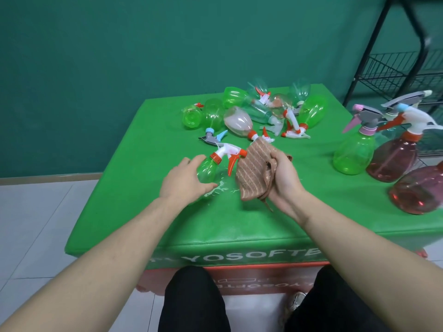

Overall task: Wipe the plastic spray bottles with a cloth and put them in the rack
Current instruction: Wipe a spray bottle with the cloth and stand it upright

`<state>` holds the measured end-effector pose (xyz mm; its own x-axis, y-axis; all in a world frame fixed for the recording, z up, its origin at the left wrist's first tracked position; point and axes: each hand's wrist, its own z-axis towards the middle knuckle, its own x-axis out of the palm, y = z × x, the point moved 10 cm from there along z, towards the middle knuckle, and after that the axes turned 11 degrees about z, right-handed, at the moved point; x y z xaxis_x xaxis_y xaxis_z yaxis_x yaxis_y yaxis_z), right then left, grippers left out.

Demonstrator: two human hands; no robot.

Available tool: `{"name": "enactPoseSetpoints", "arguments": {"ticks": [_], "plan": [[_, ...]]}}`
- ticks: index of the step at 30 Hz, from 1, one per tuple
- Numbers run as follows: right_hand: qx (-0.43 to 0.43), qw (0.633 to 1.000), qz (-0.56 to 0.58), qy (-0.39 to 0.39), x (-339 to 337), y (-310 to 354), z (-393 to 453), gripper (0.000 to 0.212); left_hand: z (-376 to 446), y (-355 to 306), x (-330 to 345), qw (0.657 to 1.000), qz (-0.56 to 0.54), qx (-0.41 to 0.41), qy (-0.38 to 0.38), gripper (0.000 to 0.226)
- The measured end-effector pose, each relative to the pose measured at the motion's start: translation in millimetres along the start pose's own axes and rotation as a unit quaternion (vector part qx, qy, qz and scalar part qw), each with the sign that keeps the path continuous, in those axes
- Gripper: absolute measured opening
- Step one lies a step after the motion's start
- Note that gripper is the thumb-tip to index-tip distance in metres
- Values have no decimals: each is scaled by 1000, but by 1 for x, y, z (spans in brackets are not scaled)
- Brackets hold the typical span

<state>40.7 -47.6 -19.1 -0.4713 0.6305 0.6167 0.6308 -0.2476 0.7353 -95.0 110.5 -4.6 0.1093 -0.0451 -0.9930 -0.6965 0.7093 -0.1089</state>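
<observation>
A small green spray bottle [211,167] with a white and orange trigger head lies tilted on the green table [215,221]. My left hand [185,180] curls around its body, thumb and fingers on either side. My right hand [284,180] grips a brown striped cloth [254,171] just right of the bottle's nozzle, the cloth hanging over my palm. Several more spray bottles [261,111], green, clear and pinkish, lie in a heap at the table's far side.
A green bottle [354,149] and two red-tinted bottles [395,159] [422,192] stand upright at the right edge. A black wire rack [395,68] stands behind them at the right. Water drops glisten on the table under the held bottle.
</observation>
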Motion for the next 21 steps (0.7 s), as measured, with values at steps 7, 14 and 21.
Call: {"name": "enactPoseSetpoints", "arguments": {"ticks": [7, 14, 21], "plan": [[-42, 955, -294, -5, 11, 11, 4, 67, -12, 5, 6, 999, 2, 46, -2, 90], [-48, 878, -470, 74, 31, -6, 13, 61, -12, 23, 17, 997, -42, 58, -29, 84], [-53, 806, -575, 129, 72, -17, 38, 49, -8, 25, 23, 996, -41, 74, -37, 81]]}}
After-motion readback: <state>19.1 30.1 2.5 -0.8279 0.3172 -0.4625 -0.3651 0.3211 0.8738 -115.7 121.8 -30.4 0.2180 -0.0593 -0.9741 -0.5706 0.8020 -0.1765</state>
